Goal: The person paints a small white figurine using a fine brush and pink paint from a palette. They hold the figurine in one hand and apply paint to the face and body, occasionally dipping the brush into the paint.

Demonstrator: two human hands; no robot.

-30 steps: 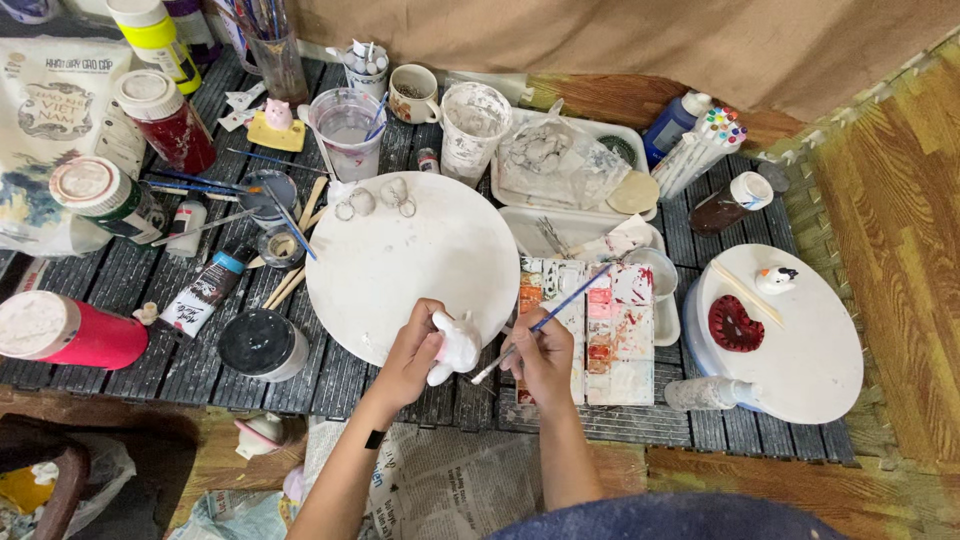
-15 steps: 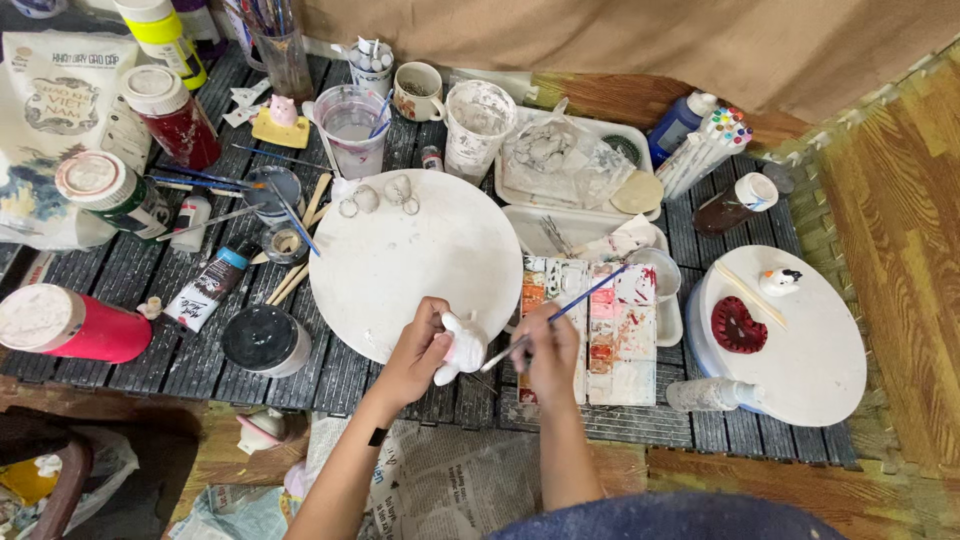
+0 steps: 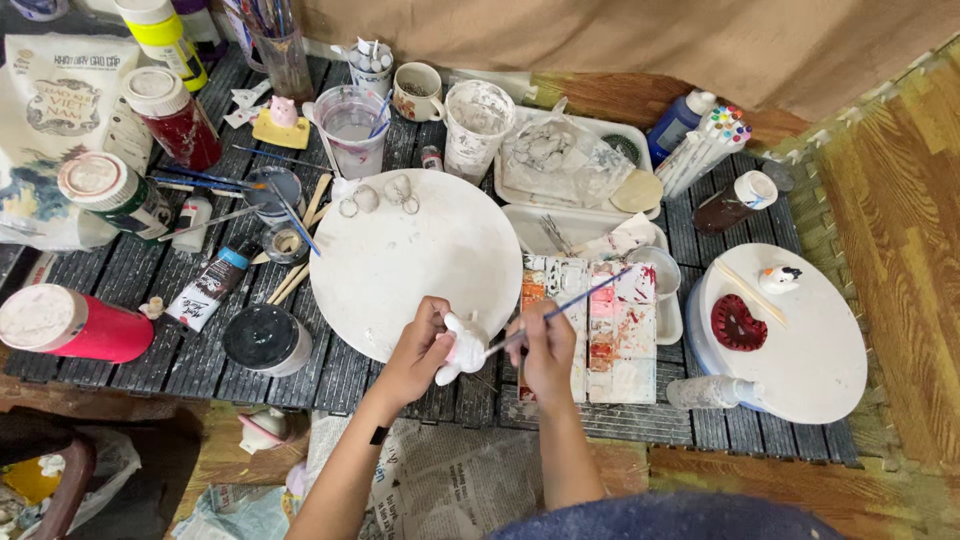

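White figurine (image 3: 463, 350): gripped by closed left hand (image 3: 418, 350) — shape partly hidden, near table's (image 3: 120, 270) front edge.
Right hand (image 3: 545, 345): fingers pinching thin brush (image 3: 560, 312) — tip touching figurine.

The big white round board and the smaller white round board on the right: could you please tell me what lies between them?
In the head view, a paint-stained palette and white trays lie between the big round board and the smaller round board.

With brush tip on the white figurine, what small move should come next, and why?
Probably a short stroke across the figurine: the left hand grips it, the right hand has the brush tip on its bare white side, and the palette lies alongside for reloading.
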